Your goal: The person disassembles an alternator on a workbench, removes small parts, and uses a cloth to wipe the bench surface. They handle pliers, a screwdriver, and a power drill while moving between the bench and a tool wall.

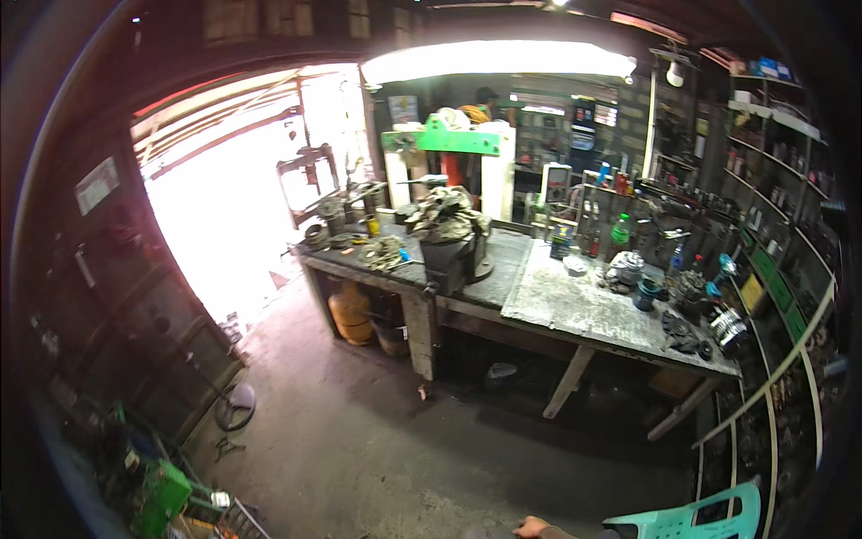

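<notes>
At the lower edge, only part of my right hand (532, 526) shows, its fingers looking curled. A dark grey patch lies beside the fingertips; whether the hand grips it, and what it is, I cannot make out. My left hand is out of the picture. Just right of my right forearm stands a turquoise plastic chair (709, 514). Farther ahead is a workbench with a pale metal top (561, 292), bearing greasy metal parts (626, 268), a green bottle (620, 230) and a dark blue cup (646, 295).
A bench vise draped with rags (446, 216) stands mid-bench, before a green-topped press frame (458, 139). An orange gas cylinder (350, 314) sits beneath. Loaded shelves (772, 175) line the right; a round-based stand (237, 406) and green machine (163, 496) are left.
</notes>
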`<state>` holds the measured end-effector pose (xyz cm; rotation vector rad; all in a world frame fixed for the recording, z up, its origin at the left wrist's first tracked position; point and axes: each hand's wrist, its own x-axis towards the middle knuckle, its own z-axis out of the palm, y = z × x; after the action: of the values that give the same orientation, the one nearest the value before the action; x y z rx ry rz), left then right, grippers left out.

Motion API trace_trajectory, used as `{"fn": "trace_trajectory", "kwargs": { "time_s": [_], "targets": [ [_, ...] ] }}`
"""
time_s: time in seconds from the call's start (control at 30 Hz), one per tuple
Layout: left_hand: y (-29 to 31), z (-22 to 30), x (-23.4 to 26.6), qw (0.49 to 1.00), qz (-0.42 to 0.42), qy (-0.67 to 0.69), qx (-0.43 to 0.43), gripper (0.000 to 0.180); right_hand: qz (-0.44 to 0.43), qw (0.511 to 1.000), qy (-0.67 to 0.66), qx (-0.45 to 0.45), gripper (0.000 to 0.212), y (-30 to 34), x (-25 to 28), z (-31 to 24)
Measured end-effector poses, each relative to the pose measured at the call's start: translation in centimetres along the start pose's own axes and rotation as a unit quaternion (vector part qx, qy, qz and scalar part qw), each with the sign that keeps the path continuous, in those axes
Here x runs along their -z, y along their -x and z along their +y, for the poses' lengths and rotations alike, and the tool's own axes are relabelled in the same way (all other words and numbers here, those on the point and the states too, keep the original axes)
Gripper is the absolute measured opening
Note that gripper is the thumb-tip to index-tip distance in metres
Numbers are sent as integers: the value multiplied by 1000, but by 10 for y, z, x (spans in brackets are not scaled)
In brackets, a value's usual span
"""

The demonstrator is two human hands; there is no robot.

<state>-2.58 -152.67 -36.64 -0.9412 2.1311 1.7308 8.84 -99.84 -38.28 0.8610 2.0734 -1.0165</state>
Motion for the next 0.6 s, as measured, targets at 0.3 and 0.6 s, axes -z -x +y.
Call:
{"fn": "trace_trajectory", "kwargs": {
  "time_s": [0.3, 0.6],
  "targets": [
    [-207, 214, -127, 974, -170, -50, -140, 28, 61, 993, -99, 15, 36, -117, -11, -132],
    [-294, 238, -113, 984, -145, -79, 61, 15, 65, 985, 147, 68, 43, -283, 29, -209]
  ]
}}
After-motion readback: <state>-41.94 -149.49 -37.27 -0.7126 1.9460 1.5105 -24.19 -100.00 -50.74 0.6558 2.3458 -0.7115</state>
